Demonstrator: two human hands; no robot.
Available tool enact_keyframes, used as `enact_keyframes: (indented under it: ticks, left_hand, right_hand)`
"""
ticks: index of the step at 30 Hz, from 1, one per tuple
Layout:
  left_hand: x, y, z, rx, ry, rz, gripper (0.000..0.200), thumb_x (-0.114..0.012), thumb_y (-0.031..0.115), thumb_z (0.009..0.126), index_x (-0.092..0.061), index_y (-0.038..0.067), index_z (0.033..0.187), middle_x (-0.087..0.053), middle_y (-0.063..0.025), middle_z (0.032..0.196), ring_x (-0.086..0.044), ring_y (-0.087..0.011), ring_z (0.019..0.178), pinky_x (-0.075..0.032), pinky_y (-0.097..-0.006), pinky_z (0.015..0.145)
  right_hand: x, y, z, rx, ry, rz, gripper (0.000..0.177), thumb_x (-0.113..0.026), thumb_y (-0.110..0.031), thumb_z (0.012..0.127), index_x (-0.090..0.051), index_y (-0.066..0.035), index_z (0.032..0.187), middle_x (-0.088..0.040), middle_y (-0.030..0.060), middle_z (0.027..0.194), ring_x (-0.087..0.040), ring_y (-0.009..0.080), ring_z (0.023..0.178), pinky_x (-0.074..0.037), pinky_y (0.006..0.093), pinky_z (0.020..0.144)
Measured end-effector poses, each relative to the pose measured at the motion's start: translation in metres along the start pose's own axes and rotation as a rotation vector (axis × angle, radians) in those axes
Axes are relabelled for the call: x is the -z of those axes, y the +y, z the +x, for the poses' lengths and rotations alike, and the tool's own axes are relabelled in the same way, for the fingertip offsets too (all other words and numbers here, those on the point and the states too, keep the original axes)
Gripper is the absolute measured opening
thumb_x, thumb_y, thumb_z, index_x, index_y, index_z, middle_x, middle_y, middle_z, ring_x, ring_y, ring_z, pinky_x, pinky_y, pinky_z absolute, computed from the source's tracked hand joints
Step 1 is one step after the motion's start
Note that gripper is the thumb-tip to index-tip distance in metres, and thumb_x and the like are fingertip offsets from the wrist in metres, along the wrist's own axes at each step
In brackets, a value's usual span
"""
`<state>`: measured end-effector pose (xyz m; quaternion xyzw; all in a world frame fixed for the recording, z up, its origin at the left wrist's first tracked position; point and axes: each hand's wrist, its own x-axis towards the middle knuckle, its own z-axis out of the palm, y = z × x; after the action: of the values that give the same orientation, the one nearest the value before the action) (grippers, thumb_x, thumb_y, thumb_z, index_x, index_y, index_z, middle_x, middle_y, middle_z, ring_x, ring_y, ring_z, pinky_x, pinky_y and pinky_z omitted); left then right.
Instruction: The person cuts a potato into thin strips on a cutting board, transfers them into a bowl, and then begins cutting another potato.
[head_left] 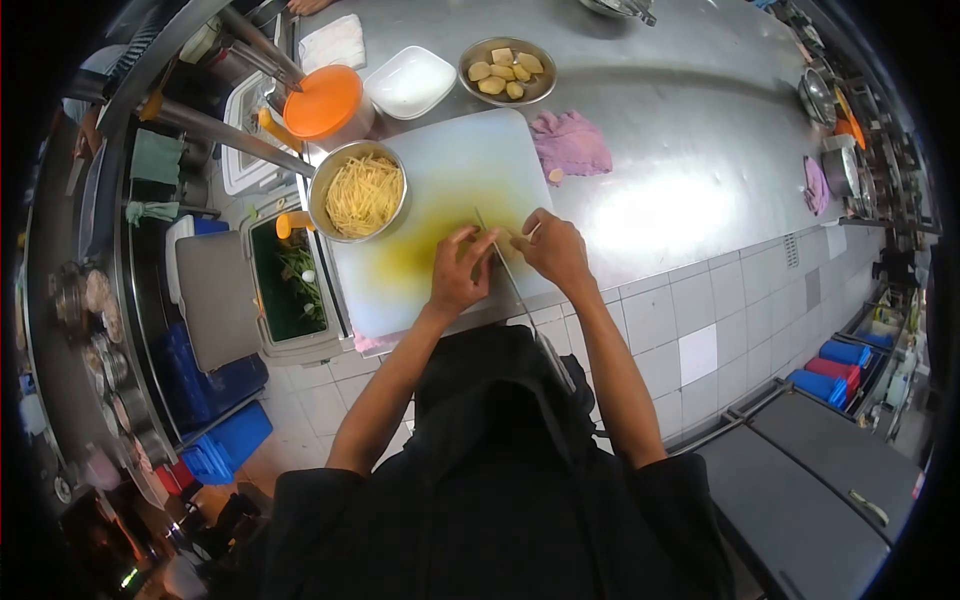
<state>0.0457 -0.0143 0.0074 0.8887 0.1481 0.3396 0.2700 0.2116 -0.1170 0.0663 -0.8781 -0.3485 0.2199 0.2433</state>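
Note:
Over the white cutting board (440,150), stained yellow in the middle, both hands are close together. My left hand (463,268) has its fingers bent and apart at a long thin blade (513,280), which slants from the board toward my body. My right hand (552,250) is curled on the blade's other side, its fingertips close to the blade; what they hold, if anything, is too small to name. A metal bowl of pale yellow strips (364,197) stands on the board's left edge. Peeled, cut pieces (505,72) fill a second metal bowl behind the board.
A purple cloth (570,143) lies right of the board on the steel table (680,130). Behind are an orange-lidded container (325,103), a white dish (411,82) and a white towel (333,43). An open bin with green scraps (298,272) stands at the left. A co-worker's hand shows at the top.

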Motion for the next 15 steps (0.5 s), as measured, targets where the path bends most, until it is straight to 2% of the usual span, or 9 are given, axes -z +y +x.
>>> enact_keyframes:
  ticks: [3, 8, 12, 14, 15]
  left_hand:
    - [-0.002, -0.002, 0.001, -0.012, 0.008, 0.002, 0.063, -0.070, -0.004, 0.076, -0.062, 0.017, 0.135, -0.055, -0.0153, 0.123, -0.058, -0.0312, 0.107, -0.049, -0.0410, 0.094]
    - [-0.001, -0.001, 0.001, -0.004, -0.004, -0.010, 0.063, -0.070, -0.005, 0.076, -0.062, 0.017, 0.135, -0.054, -0.0153, 0.122, -0.058, -0.0320, 0.108, -0.049, -0.0414, 0.094]
    - [-0.002, -0.002, 0.000, -0.005, -0.005, 0.001, 0.064, -0.069, -0.005, 0.075, -0.061, 0.016, 0.135, -0.054, -0.0153, 0.122, -0.058, -0.0328, 0.109, -0.049, -0.0414, 0.094]
    - [-0.002, -0.002, -0.001, -0.002, 0.001, 0.007, 0.063, -0.070, -0.003, 0.076, -0.061, 0.018, 0.135, -0.055, -0.0140, 0.121, -0.059, -0.0309, 0.106, -0.049, -0.0410, 0.092]
    - [-0.002, -0.001, -0.001, -0.003, 0.006, 0.010, 0.062, -0.071, 0.000, 0.077, -0.062, 0.020, 0.135, -0.056, -0.0126, 0.120, -0.060, -0.0290, 0.104, -0.049, -0.0407, 0.090]
  right_hand:
    - [0.001, -0.007, 0.000, -0.006, -0.123, 0.057, 0.036, -0.083, -0.028, 0.075, -0.059, -0.009, 0.094, -0.069, 0.0136, 0.077, -0.069, 0.0361, 0.076, -0.053, 0.0478, 0.067]
    - [-0.015, -0.018, 0.009, 0.018, 0.049, -0.004, 0.037, -0.085, -0.034, 0.073, -0.062, -0.010, 0.087, -0.067, 0.0131, 0.069, -0.069, 0.0360, 0.074, -0.053, 0.0465, 0.066]
    - [-0.007, -0.019, 0.006, 0.013, 0.042, 0.019, 0.036, -0.085, -0.036, 0.073, -0.064, -0.010, 0.087, -0.068, 0.0135, 0.069, -0.070, 0.0349, 0.075, -0.054, 0.0462, 0.067]
    - [0.000, -0.016, 0.006, -0.048, -0.115, 0.181, 0.033, -0.084, -0.036, 0.073, -0.070, -0.012, 0.089, -0.070, 0.0139, 0.072, -0.071, 0.0333, 0.077, -0.055, 0.0446, 0.069]
    - [-0.003, -0.013, 0.009, -0.054, -0.113, 0.184, 0.033, -0.084, -0.036, 0.073, -0.070, -0.012, 0.089, -0.070, 0.0139, 0.072, -0.071, 0.0333, 0.077, -0.055, 0.0446, 0.069]
